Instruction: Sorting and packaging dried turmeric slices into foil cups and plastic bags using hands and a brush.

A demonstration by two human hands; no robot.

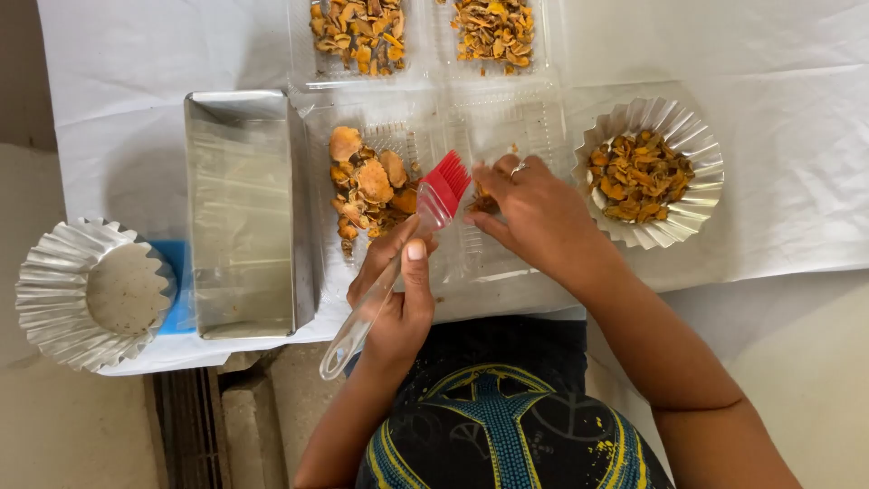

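Note:
My left hand (396,292) grips a brush (412,240) with a clear handle and red bristles, the bristles pointing up and right over a clear plastic tray (462,136). My right hand (529,208) pinches a small orange-brown dried piece right beside the bristles, above the tray's right compartment. The left compartment holds a pile of orange dried slices (371,186). A fluted foil cup (674,217) full of the same dried pieces sits just right of my right hand.
A rectangular metal tin (240,213) stands left of the tray. A stack of fluted foil cups (86,294) rests at the far left on a blue block. Two more tray compartments (425,36) with dried slices lie at the back. White paper covers the table.

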